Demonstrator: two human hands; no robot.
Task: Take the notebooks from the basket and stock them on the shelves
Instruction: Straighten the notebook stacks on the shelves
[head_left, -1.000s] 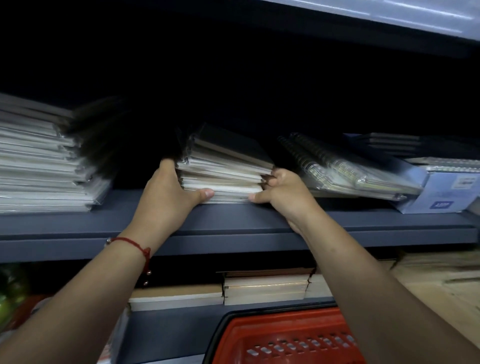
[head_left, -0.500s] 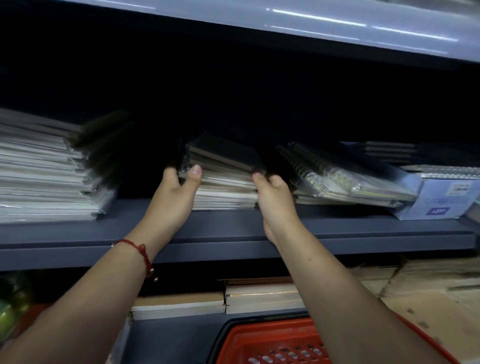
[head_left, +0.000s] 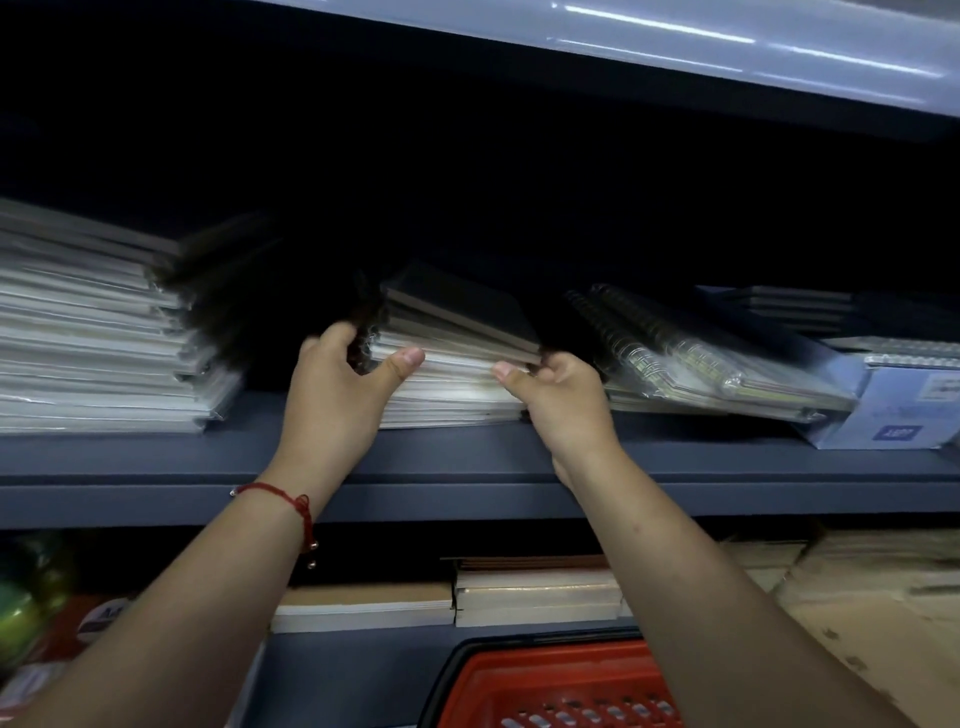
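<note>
A stack of dark-covered spiral notebooks lies on the grey-blue shelf in the middle. My left hand grips the stack's left side, fingers curled over the spiral edge and thumb on the front pages. My right hand grips the stack's right front corner, thumb on the page edges, fingers curled behind. The red basket with a black rim sits below at the bottom; what it holds is hidden.
A tall pile of wrapped notebooks fills the shelf's left. Slanted wire-bound notebooks and a pale blue box lie to the right. The lower shelf holds brown-covered pads and cardboard. A pale upper shelf edge runs overhead.
Both hands have moved up from the bottom of the stack to its upper part. The view has tilted upward a little.
</note>
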